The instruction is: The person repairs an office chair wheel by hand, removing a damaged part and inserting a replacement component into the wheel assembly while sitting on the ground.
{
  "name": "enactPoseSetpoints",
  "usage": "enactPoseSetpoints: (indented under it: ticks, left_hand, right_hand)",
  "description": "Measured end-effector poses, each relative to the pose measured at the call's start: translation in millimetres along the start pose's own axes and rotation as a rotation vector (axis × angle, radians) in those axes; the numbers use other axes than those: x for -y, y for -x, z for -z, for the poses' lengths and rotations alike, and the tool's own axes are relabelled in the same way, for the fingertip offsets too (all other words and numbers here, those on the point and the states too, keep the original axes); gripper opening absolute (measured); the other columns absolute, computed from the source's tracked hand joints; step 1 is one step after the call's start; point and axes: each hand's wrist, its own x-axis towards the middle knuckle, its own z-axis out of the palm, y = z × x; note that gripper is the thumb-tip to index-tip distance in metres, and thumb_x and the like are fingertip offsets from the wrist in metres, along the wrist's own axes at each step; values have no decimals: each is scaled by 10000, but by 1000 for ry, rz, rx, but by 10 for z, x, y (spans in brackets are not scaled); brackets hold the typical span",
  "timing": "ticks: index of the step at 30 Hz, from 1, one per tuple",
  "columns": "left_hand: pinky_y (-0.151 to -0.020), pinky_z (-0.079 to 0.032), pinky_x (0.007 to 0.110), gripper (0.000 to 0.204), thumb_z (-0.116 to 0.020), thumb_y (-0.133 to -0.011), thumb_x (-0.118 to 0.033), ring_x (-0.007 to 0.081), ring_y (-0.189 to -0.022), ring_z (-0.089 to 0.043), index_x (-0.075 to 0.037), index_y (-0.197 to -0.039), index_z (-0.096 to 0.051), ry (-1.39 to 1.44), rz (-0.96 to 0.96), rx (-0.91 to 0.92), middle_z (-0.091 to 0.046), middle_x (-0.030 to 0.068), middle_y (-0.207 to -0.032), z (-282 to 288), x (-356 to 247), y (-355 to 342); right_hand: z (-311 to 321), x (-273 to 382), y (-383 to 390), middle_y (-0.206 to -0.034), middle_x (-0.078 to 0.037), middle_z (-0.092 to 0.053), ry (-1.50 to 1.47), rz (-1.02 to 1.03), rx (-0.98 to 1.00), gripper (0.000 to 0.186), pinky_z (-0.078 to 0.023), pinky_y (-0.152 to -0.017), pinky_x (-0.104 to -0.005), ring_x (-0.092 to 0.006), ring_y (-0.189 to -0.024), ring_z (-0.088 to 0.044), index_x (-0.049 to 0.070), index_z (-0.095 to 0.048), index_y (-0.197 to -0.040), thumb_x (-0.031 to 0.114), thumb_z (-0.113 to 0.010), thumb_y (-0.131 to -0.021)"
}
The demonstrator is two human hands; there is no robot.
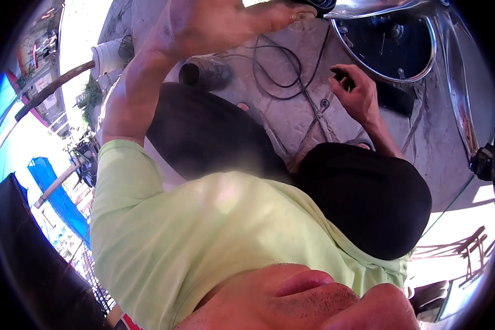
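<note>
Gripping a black tool (313, 6) at 12 o'clock, the left hand (214, 22) held it against the chrome rim (432, 52). Right hand (353, 91), at 1 o'clock, pinched a small black piece (341, 74) above the concrete floor (434, 137); steady pressure seemed needed.

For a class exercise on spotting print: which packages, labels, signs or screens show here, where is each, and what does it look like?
Signboards: far left edge by the street, small panels in red and pale tones, too blurred to tell more.
No packages, labels or screens show.
</note>
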Motion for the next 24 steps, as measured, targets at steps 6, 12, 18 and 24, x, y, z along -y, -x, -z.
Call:
enactPoseSetpoints:
  ticks: [6,12,18,24]
  left_hand:
    - [-1001,-601,382,883,-844,-801,-69,264,-1126,-708,-52,-1547,-372,-119,-9,-33,-645,165,-1282,27,-179,-32]
    - [-1002,-605,393,892,-851,-792,-73,260,-1122,-706,-57,-1546,-374,35,68,-139,-642,173,-1273,-106,-177,-81]
    - [-997,-574,367,893,-842,-822,-62,233,-1134,-696,-65,-1569,-352,29,86,1,-642,152,-1279,19,-87,73]
    - [-976,-540,335,855,-809,-881,-62,194,-1157,-668,-54,-1587,-325,-61,114,84,-622,133,-1303,21,-205,38]
  right_hand:
    - [-393,-640,356,-1050,-116,-736,319,-99,166,272,-558,-811,-432,-337,-921,-709,94,-722,-1112,244,-702,-886]
    - [-726,-1028,584,-1053,-139,-675,421,-33,245,303,-559,-797,-463,-381,-938,-688,94,-678,-1108,212,-754,-840]
    - [-839,-1080,559,-1048,-145,-656,485,6,285,287,-560,-791,-467,-394,-943,-681,90,-666,-1062,205,-773,-821]
    - [-776,-998,552,-1051,-147,-668,465,-85,327,227,-562,-844,-479,-375,-985,-687,92,-708,-1017,231,-717,-838]
